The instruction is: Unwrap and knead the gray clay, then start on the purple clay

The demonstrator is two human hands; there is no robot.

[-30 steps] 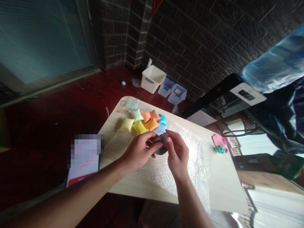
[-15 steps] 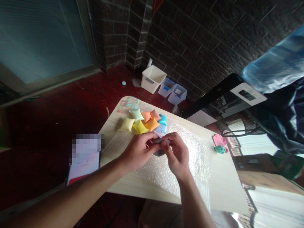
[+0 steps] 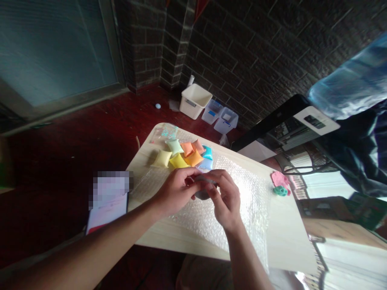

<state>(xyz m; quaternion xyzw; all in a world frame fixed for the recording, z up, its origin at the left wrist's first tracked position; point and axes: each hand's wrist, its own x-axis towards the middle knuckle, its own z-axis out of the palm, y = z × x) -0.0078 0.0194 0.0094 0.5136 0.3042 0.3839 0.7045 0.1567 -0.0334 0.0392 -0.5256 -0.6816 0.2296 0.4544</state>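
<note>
My left hand [image 3: 178, 186] and my right hand [image 3: 224, 196] meet above the table, closed around a dark grey lump of clay [image 3: 203, 195]. Thumbs and fingertips of both hands press on it from either side, and the fingers hide much of its shape. Just beyond the hands lie several small pillow-shaped packets in pale green, cream, yellow [image 3: 179, 161], orange [image 3: 194, 158], salmon, turquoise [image 3: 207, 152] and light blue. A sheet of bubble wrap [image 3: 244, 201] spreads under the hands.
Pink [image 3: 279, 178] and green [image 3: 280, 191] moulded pieces sit at the table's right edge. A clear bag [image 3: 165, 132] lies in the far left corner. Left of the table is a lit screen [image 3: 109, 209]. A white basket [image 3: 195, 102] and clear bins [image 3: 226, 121] stand on the floor behind.
The fingers have shifted on the grey lump; it has turned, showing a wider, rounder face below the fingertips. The packets and the other things on the table stay in place.
</note>
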